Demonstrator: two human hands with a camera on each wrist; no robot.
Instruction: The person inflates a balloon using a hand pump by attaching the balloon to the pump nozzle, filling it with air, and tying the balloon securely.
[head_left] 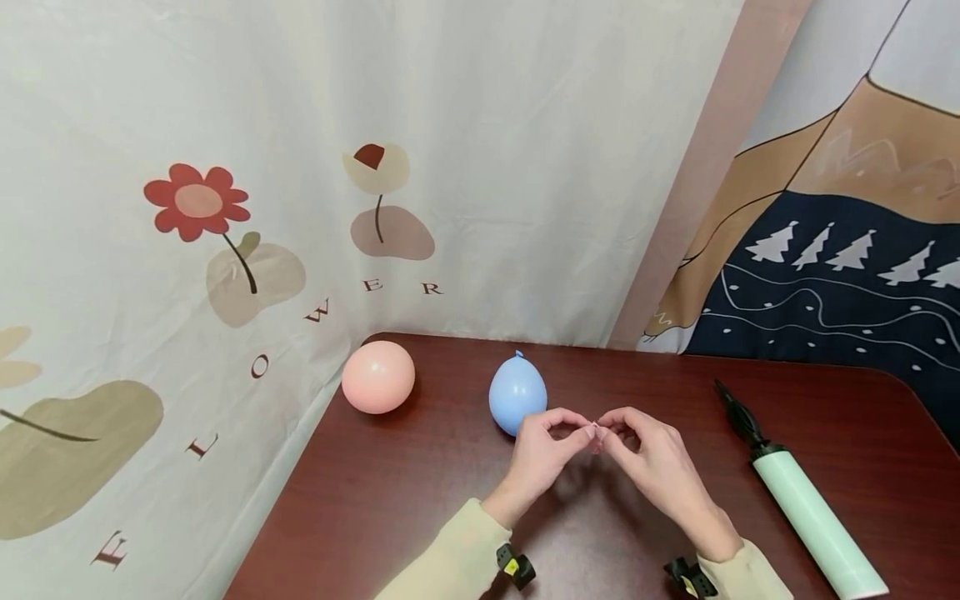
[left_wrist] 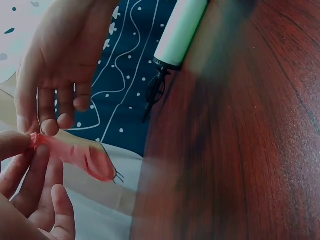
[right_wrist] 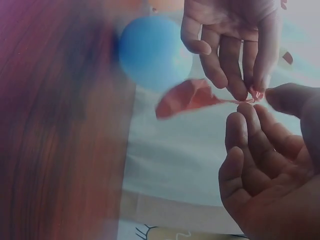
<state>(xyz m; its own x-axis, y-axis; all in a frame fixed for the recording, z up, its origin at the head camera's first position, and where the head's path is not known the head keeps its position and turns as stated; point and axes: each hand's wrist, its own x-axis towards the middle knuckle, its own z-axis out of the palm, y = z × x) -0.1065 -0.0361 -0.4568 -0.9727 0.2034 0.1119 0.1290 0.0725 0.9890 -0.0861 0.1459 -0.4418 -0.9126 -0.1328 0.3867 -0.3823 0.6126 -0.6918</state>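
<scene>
A limp, uninflated pink balloon (right_wrist: 185, 99) hangs from the fingertips of both hands, above the table. At its neck, my left hand (head_left: 546, 454) pinches it between thumb and index finger. From the other side my right hand (head_left: 660, 462) pinches the same neck, thumb against fingertip. In the left wrist view the balloon's body (left_wrist: 90, 159) dangles below the pinch, wrinkled and flat. Just behind the left hand sits an inflated blue balloon (head_left: 517, 392), its tied knot pointing away. The head view mostly hides the pink balloon behind the fingers.
An inflated peach balloon (head_left: 378, 377) rests at the table's far left corner. On the right lies a pale green hand pump (head_left: 817, 521) with a black nozzle end. The brown wooden table (head_left: 360, 517) meets a printed curtain (head_left: 525, 167) along its back edge.
</scene>
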